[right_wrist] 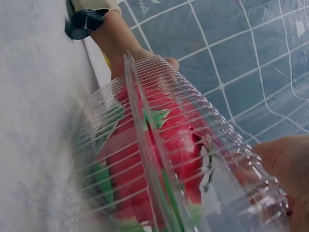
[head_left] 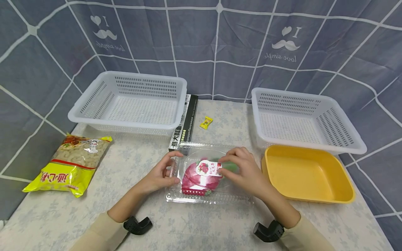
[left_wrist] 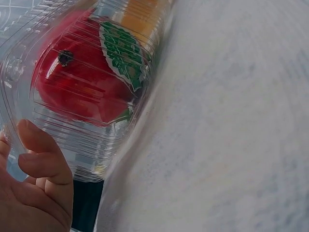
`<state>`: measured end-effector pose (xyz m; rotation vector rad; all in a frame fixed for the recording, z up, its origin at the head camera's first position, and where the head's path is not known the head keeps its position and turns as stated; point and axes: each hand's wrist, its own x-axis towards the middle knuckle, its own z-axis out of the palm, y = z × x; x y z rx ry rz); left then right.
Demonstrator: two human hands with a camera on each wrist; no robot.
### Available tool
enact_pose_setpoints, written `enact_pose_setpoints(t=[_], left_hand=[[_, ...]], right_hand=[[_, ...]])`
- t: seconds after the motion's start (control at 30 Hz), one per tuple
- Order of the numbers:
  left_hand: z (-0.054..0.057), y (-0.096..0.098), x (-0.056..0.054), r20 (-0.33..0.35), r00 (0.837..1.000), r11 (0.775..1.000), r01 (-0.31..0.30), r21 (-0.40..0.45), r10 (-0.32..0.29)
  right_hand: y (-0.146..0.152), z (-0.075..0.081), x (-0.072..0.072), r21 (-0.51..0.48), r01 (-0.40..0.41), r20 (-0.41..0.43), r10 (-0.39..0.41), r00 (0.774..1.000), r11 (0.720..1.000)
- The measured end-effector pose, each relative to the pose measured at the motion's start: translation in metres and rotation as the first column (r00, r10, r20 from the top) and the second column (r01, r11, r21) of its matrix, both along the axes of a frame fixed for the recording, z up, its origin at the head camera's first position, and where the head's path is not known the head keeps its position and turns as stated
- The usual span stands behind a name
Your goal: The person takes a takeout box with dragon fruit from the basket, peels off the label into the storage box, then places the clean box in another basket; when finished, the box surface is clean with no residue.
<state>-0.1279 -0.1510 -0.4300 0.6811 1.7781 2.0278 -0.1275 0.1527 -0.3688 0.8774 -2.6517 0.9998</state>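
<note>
A clear plastic clamshell box (head_left: 233, 198) lies in front of me, with a red dragon fruit (left_wrist: 79, 79) inside. Green-tipped scales of the fruit show through the ribbed wall in the right wrist view. On the lid is a white label (head_left: 208, 169) with a red fruit picture. My left hand (head_left: 161, 172) grips the box's left side, thumb toward the front and fingers farther back. My right hand (head_left: 246, 170) reaches over the lid from the right, its thumb and forefinger pinching at the label's right end.
A white basket (head_left: 147, 127) stands back left, another (head_left: 314, 144) back right. The yellow bin (head_left: 309, 199) sits right of the box. Macaroni fills a yellow bag (head_left: 73, 160) at left. Behind the box lie a black-and-white pasta box (head_left: 190, 118) and a yellow wrapped candy (head_left: 206, 122).
</note>
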Motion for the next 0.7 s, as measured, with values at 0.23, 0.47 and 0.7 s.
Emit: enact_pose_setpoints(t=[0.23, 0.47, 0.7], left_hand=[[-0.001, -0.001, 0.000, -0.010, 1.000, 1.000, 0.004, 0.007, -0.004], [-0.001, 0.000, 0.000, -0.014, 1.000, 1.000, 0.010, 0.022, -0.010], [-0.001, 0.000, 0.000, -0.010, 1.000, 1.000, 0.010, 0.025, -0.009]], right_hand=[[-0.009, 0.005, -0.002, 0.054, 0.025, 0.037, -0.027, 0.999, 0.998], [-0.012, 0.006, -0.003, 0.056, 0.034, 0.059, -0.037, 0.998, 0.998], [-0.016, 0.008, -0.004, 0.085, 0.059, 0.091, -0.066, 0.994, 0.995]])
